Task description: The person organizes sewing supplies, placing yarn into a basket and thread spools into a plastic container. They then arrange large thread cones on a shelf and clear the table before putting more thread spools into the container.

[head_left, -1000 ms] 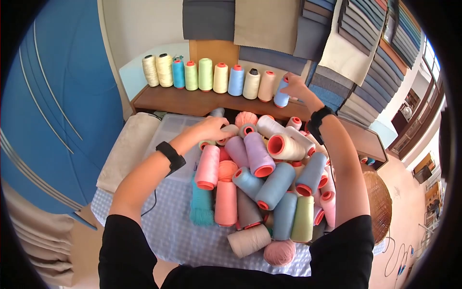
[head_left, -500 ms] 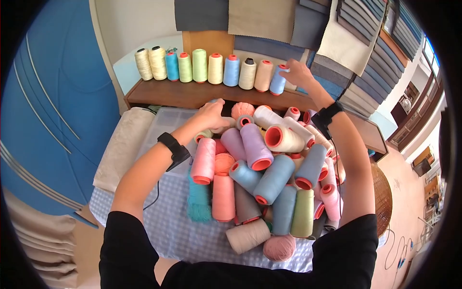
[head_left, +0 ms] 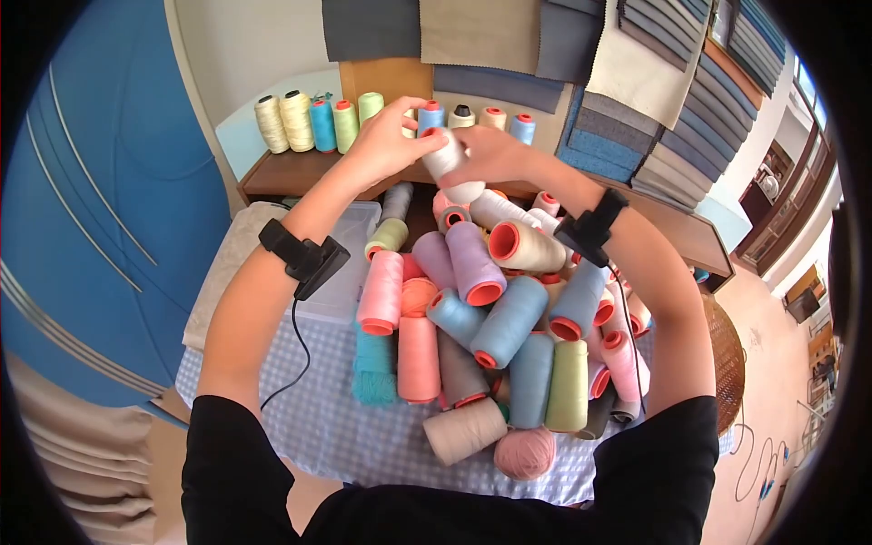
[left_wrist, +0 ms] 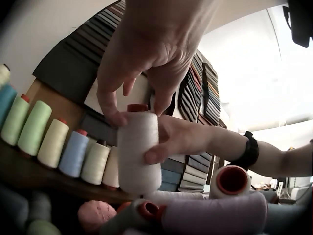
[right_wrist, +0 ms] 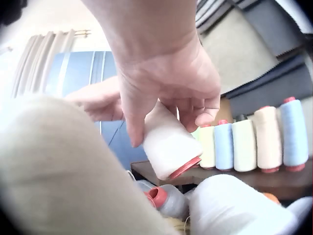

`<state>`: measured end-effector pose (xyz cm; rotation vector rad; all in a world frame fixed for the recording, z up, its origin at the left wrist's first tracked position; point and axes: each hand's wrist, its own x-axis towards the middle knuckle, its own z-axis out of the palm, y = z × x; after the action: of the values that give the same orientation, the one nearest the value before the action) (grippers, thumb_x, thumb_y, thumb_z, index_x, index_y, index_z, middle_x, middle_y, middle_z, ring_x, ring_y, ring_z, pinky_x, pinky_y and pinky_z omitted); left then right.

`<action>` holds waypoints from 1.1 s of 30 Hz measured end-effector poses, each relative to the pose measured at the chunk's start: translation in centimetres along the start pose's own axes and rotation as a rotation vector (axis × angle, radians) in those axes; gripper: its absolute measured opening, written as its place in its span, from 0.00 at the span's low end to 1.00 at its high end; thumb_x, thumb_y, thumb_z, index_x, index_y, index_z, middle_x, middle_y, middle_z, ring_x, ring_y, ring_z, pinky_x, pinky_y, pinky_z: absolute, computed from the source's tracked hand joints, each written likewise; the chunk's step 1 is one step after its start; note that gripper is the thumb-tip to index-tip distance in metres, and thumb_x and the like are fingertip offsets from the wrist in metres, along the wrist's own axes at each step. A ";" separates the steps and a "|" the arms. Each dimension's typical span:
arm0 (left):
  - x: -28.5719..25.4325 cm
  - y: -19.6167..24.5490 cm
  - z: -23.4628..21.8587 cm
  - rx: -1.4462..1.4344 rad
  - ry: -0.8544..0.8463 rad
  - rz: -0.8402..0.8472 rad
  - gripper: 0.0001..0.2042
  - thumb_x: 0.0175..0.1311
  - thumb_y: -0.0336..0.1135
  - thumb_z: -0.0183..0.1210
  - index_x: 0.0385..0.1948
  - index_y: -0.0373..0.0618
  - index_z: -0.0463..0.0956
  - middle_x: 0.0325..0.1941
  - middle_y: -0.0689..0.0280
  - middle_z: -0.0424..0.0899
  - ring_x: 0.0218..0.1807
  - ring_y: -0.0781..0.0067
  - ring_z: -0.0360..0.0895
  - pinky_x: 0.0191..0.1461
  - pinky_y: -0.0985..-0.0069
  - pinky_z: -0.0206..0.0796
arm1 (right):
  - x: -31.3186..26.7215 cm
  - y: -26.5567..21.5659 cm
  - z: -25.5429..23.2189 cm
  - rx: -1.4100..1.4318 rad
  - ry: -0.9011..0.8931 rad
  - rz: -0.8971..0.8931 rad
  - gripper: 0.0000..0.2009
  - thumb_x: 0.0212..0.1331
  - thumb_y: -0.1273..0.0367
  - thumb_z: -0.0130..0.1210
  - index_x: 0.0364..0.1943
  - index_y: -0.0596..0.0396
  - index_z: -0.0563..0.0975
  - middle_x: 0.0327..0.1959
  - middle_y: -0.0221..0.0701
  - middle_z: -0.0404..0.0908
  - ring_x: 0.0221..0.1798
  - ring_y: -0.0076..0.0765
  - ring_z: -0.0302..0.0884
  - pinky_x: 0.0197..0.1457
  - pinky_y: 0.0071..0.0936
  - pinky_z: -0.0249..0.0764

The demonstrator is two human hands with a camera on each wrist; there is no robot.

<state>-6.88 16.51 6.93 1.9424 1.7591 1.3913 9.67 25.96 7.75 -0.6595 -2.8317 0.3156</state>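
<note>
A white thread cone (head_left: 442,156) with a red tip is held in the air above the pile, in front of the shelf row. My left hand (head_left: 383,141) pinches its top; in the left wrist view the fingers (left_wrist: 116,117) and thumb flank the red tip of the cone (left_wrist: 139,152). My right hand (head_left: 498,154) grips the cone's side, thumb in front. The right wrist view shows the cone (right_wrist: 171,142) tilted between the right hand's (right_wrist: 168,83) thumb and fingers. Behind it, a row of cones stands on the shelf, ending at a blue cone (head_left: 522,128).
Many cones and yarn balls, among them a purple cone (head_left: 475,263) and a pink ball (head_left: 525,453), lie heaped on the checkered cloth (head_left: 318,436). A clear plastic box (head_left: 327,272) lies left of the heap. The brown shelf (head_left: 291,175) runs behind; fabric samples (head_left: 477,34) hang above.
My right hand has left the blue cone at the row's right end and moved left. My left hand has risen from the heap with the white cone, which both hands now hold.
</note>
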 end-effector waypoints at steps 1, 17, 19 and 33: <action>-0.4 -0.2 0.0 -0.003 0.000 0.003 0.34 0.48 0.46 0.66 0.57 0.41 0.65 0.39 0.61 0.77 0.31 0.75 0.76 0.33 0.78 0.69 | -0.1 1.4 -0.5 -0.003 0.001 0.003 0.31 0.39 0.54 0.64 0.48 0.57 0.73 0.38 0.41 0.80 0.42 0.38 0.78 0.44 0.32 0.73; -5.4 -5.3 2.5 0.820 -0.609 -0.419 0.27 0.36 0.57 0.65 0.30 0.39 0.80 0.34 0.57 0.83 0.38 0.58 0.81 0.42 0.64 0.72 | -2.7 15.5 -2.2 0.188 0.282 0.764 0.37 0.35 0.62 0.70 0.51 0.59 0.62 0.39 0.44 0.78 0.29 0.37 0.82 0.27 0.27 0.81; -5.3 -5.6 2.7 0.818 -0.609 -0.403 0.27 0.37 0.56 0.65 0.30 0.38 0.80 0.35 0.57 0.83 0.38 0.57 0.81 0.43 0.63 0.72 | -2.1 16.2 -1.8 0.191 0.275 0.758 0.37 0.37 0.62 0.69 0.52 0.60 0.61 0.39 0.45 0.78 0.30 0.38 0.82 0.28 0.27 0.81; -1.9 -1.9 0.5 0.275 -0.050 -0.016 0.17 0.45 0.42 0.66 0.33 0.39 0.77 0.27 0.58 0.78 0.32 0.68 0.77 0.39 0.71 0.68 | -3.1 5.9 -4.6 0.064 0.060 0.299 0.25 0.44 0.54 0.64 0.34 0.67 0.77 0.34 0.44 0.79 0.34 0.38 0.80 0.32 0.31 0.76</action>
<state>-7.65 15.67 4.44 2.0680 2.0286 1.1351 15.97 30.41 10.14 -1.0615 -2.6515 0.4255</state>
